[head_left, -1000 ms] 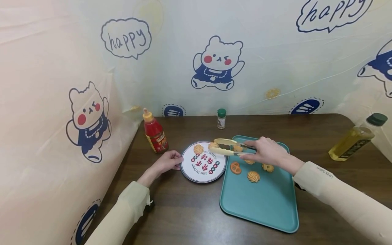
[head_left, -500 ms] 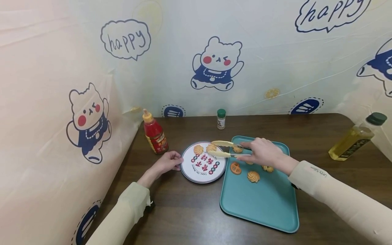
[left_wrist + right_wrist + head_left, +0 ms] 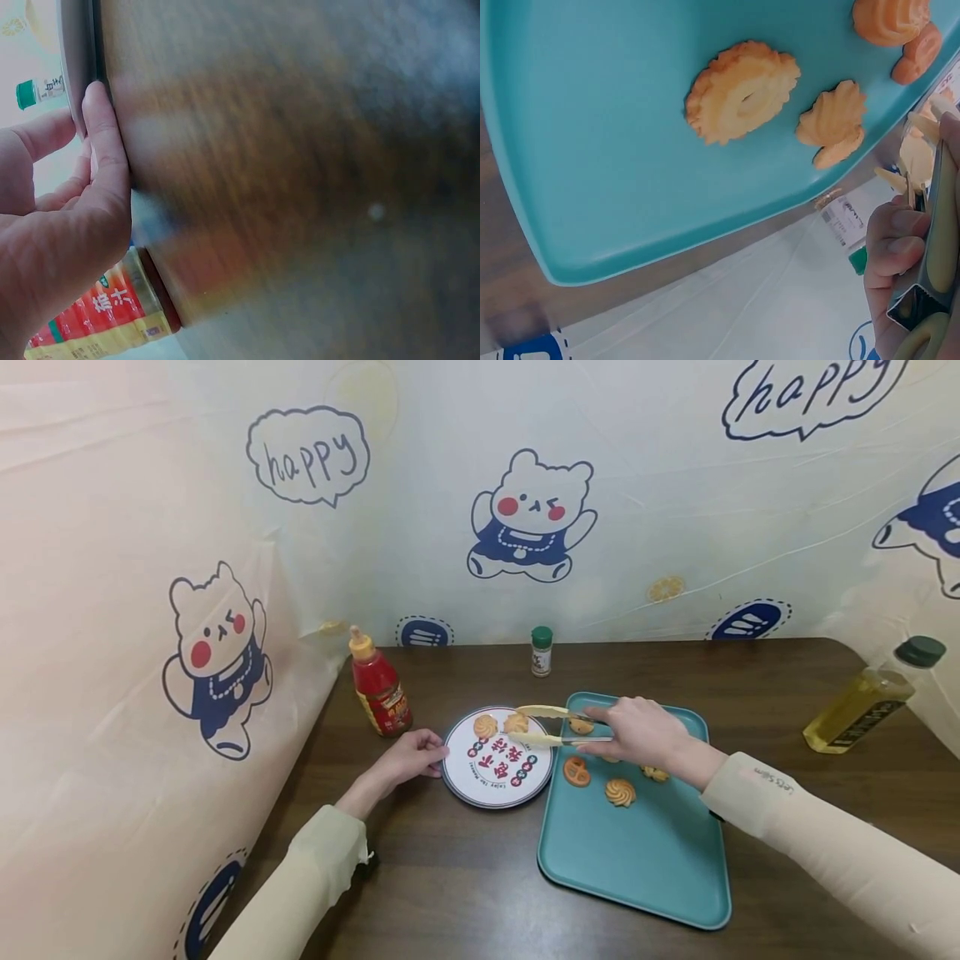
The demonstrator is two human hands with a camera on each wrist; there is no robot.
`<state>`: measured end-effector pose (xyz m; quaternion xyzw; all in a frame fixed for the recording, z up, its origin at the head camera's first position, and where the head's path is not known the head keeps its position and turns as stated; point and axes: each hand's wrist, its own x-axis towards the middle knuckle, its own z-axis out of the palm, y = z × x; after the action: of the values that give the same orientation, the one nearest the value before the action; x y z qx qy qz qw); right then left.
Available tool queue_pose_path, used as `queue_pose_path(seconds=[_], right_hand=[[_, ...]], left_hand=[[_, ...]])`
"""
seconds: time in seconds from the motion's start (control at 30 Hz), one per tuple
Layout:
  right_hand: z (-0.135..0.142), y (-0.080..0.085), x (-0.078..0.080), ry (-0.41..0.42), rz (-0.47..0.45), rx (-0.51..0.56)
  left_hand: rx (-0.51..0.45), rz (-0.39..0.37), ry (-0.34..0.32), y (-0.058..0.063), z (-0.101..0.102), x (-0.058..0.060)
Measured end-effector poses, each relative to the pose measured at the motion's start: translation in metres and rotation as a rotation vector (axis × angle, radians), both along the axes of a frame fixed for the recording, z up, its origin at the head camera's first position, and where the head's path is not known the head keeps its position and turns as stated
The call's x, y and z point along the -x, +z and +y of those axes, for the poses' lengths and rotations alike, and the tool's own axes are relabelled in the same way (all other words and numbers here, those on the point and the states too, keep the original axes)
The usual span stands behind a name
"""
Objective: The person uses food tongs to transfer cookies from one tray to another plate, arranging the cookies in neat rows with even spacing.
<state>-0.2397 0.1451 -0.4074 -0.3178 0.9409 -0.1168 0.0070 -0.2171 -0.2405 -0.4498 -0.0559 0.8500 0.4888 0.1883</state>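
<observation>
My left hand (image 3: 408, 756) pinches the near-left rim of a round white plate (image 3: 461, 789) with printed red characters; in the left wrist view, thumb and fingertips meet at the plate's edge (image 3: 75, 45). Two golden cookies lie at the plate's far side: a left cookie (image 3: 485, 727) and a right cookie (image 3: 516, 723). My right hand (image 3: 641, 731) grips metal tongs with cream tips (image 3: 540, 739). The tips stand spread on either side of the right cookie. In the right wrist view the tongs' handle (image 3: 941, 240) runs through my fingers.
A teal tray (image 3: 637, 868) at right bears a pretzel cookie (image 3: 577, 772), a swirl cookie (image 3: 620, 792) and several others, some partly under my hand. Around stand a red sauce bottle (image 3: 384, 693), a green-capped shaker (image 3: 542, 656) and an oil bottle (image 3: 862, 710).
The tongs have moved slightly left over the plate and their tips have spread. The right cookie, between the tips before, now rests on the plate. My left hand has stayed at the rim.
</observation>
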Motion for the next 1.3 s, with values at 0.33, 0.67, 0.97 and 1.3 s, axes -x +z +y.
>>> queue_pose_path(seconds=[0.33, 0.67, 0.97, 1.3], right_hand=[[-0.001, -0.001, -0.001, 0.003, 0.03, -0.017], [0.001, -0.004, -0.003, 0.011, 0.05, -0.006], [0.004, -0.006, -0.004, -0.002, 0.045, 0.023], [0.023, 0.002, -0.006, -0.073, 0.004, 0.076]], left_hand=[[0.0, -0.002, 0.01, -0.001, 0.0, 0.001], [0.001, 0.0, 0.005, 0.0, 0.0, 0.001], [-0.002, -0.008, 0.011, -0.001, 0.001, 0.0], [0.009, -0.006, 0.013, -0.001, 0.001, 0.001]])
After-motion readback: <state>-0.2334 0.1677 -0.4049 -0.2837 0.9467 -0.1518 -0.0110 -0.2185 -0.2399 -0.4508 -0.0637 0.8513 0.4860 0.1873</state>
